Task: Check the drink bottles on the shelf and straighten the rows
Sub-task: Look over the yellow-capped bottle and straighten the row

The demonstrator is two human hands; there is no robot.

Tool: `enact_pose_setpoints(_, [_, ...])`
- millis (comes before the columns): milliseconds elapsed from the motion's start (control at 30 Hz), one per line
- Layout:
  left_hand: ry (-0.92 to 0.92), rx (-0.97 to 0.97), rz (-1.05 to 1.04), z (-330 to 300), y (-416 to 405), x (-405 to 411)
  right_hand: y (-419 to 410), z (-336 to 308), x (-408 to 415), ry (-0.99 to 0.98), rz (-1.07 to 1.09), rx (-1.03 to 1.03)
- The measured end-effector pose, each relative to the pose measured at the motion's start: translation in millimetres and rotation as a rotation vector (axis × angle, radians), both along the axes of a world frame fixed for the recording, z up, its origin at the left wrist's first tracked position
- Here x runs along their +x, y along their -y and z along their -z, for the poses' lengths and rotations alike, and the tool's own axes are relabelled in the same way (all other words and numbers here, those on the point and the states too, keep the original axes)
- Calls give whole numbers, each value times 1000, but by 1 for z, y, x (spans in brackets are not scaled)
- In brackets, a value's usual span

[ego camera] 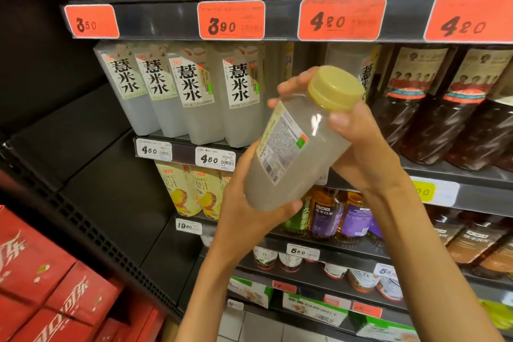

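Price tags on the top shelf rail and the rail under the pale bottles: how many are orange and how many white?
Orange price tags: 4
White price tags: 2
Total: 6
The bottle and the hands may hide more tags on the lower rail.

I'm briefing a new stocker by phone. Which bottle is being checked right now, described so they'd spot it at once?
Start at the shelf rail with the red price tags; below it stands a row of pale bottles with bold black characters. In front of that row, the left hand and the right hand hold the checked bottle. Unlike its upright neighbours, it is tilted, showing its yellow cap and fine-print back label.
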State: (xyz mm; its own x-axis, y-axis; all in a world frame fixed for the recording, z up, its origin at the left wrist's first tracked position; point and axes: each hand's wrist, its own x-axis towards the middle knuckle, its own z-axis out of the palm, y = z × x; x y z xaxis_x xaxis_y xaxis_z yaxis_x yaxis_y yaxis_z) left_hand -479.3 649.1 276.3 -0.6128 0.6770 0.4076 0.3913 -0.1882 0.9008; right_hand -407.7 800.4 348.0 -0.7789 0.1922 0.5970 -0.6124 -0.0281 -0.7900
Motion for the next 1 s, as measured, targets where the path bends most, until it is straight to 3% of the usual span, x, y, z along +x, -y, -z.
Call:
enact_pose_setpoints(233, [227, -82, 396, 6, 11, 0, 11, -8, -15, 149, -78, -149])
enact_pose_setpoints(367, [407, -31, 338, 7, 6, 5, 17, -5, -16, 159, 222, -225])
enact_pose_setpoints(467, [364, -82, 230, -1, 3, 11, 18, -5, -16, 212, 352, -175])
enact_pose_setpoints(567, [362, -58, 199, -4, 1, 13, 15, -8, -17, 256, 347, -159])
enact_pose_setpoints(733, [510, -15, 255, -4, 1, 12, 8, -17, -18, 262, 163, -265])
enact_pose_setpoints(1000, [450, -87, 101, -7, -1, 5, 11, -11, -24, 305, 339, -288])
